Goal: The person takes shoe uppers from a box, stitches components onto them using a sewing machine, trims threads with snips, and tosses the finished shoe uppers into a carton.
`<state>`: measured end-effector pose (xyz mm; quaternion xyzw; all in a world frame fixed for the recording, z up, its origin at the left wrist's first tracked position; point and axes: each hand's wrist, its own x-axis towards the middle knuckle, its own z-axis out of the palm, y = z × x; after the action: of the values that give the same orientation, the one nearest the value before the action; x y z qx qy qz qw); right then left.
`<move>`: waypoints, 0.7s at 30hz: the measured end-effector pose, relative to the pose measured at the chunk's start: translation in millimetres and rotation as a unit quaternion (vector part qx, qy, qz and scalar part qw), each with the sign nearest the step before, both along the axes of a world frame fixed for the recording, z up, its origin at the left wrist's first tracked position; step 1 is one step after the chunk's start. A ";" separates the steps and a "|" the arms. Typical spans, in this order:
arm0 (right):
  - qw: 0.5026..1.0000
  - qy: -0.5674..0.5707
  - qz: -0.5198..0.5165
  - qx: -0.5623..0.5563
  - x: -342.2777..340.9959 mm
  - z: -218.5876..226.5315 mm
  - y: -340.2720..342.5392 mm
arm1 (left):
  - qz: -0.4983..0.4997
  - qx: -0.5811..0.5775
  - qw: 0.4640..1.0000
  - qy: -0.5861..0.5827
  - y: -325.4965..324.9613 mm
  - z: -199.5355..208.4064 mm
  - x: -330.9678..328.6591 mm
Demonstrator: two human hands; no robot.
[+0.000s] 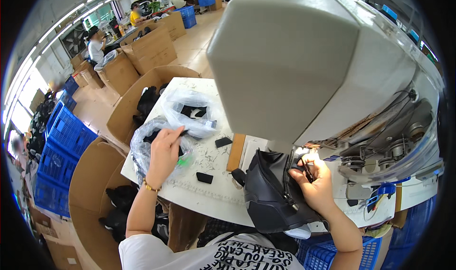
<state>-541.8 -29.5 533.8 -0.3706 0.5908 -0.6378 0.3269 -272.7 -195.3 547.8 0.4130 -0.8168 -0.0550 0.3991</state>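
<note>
In front of me, at the table's edge, lies a black leather-like shoe upper [270, 194] with a zipper running down it. My right hand [316, 180] is closed on its right edge, beneath the sewing machine head [285, 61]. My left hand [164, 153] reaches over two clear plastic bags holding black pieces: the nearer bag [138, 144] and the farther bag [178, 96]. Its thumb and forefinger pinch a small black piece [184, 132], partly hidden by the fingers. Two loose black patches, one upper [223, 142] and one lower [204, 178], lie on the white table [223, 187].
A wooden strip [236, 152] lies left of the machine bed. Cardboard cartons with black shoes, such as the near carton [83, 194], stand left of the table. Blue crates [57, 161] are stacked beyond. Other people [96, 49] sit at far stations.
</note>
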 end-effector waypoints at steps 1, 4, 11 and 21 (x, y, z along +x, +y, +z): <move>0.995 0.100 0.029 0.006 -3.5 -2.4 1.9 | -0.022 0.015 1.000 0.015 8.7 9.5 -11.0; 0.997 0.051 0.052 -0.012 1.3 4.2 1.1 | -0.163 -0.069 0.984 -0.019 41.0 27.0 -40.8; 0.967 0.251 0.038 0.028 11.0 14.2 19.2 | -0.384 -0.148 0.907 -0.094 69.1 14.9 -107.8; 0.952 0.283 0.110 0.041 3.1 6.5 27.6 | -0.369 -0.226 0.881 -0.190 77.6 35.0 -116.6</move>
<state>-538.7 -1.9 540.4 -0.5849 0.6406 -0.4418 0.2288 -389.2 -117.6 582.8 -0.0172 -0.9603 0.0675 0.2700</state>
